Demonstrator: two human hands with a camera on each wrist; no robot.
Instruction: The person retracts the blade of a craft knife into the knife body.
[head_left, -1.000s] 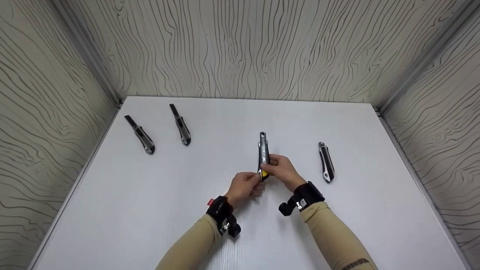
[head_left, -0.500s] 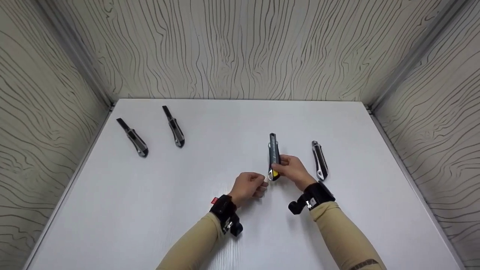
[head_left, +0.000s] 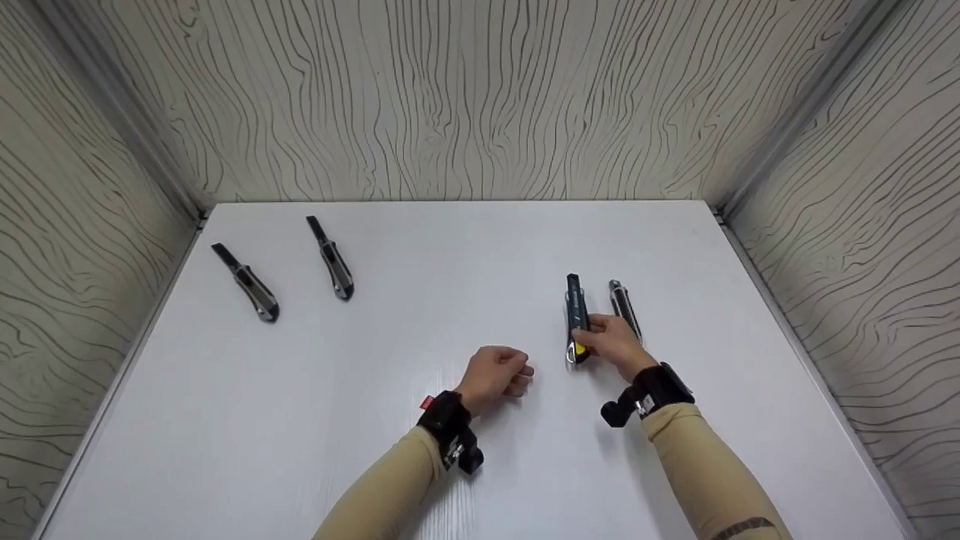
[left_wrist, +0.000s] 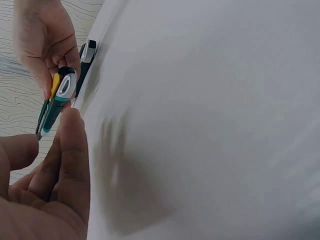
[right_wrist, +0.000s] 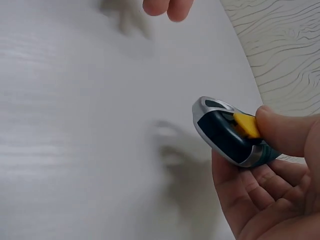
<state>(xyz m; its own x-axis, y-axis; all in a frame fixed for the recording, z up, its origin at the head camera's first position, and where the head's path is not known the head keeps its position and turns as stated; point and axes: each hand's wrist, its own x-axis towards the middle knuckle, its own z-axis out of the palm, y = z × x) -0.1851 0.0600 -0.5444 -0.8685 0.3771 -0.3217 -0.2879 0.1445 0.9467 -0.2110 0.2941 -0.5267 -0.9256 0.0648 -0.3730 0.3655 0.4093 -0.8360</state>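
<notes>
Right hand [head_left: 616,346] gripped the yellow-tabbed utility knife [head_left: 576,319], now carried rightward beside a second knife [head_left: 622,307] over the table [head_left: 450,247]. Left hand [head_left: 495,373] had released, loosely curled, holding nothing.

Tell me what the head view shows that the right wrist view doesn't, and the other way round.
Only the head view shows the two utility knives lying at the far left of the white table, a fourth knife beside the right hand, and both sleeved forearms. Only the right wrist view shows the thumb pressing the yellow slider close up. Both show the held green-black knife and fingers of the left hand.
</notes>
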